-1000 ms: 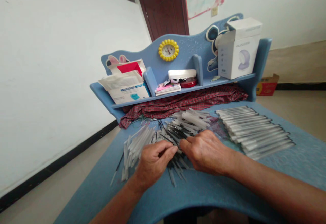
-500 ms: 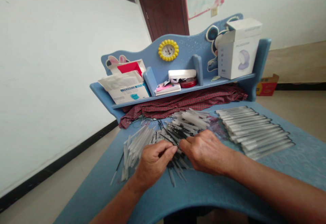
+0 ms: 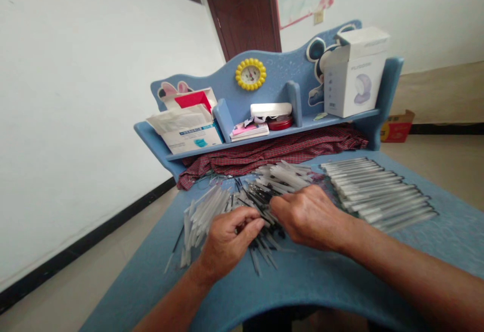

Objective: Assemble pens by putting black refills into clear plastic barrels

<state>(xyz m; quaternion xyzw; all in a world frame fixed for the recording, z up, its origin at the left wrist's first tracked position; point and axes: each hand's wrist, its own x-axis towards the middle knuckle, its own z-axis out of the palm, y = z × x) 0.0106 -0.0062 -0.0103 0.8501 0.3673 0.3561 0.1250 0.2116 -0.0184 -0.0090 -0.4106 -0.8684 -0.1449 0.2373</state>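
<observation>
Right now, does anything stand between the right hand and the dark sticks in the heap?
Nothing visible does: the right hand is at the right edge of the dark sticks. The left hand is at their near left. Whether either hand grips one is hidden.

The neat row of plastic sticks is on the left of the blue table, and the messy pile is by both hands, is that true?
Not left: the head view shows the neat row of thin, pale plastic sticks lying on the right of the blue table. The rest is true.
</observation>
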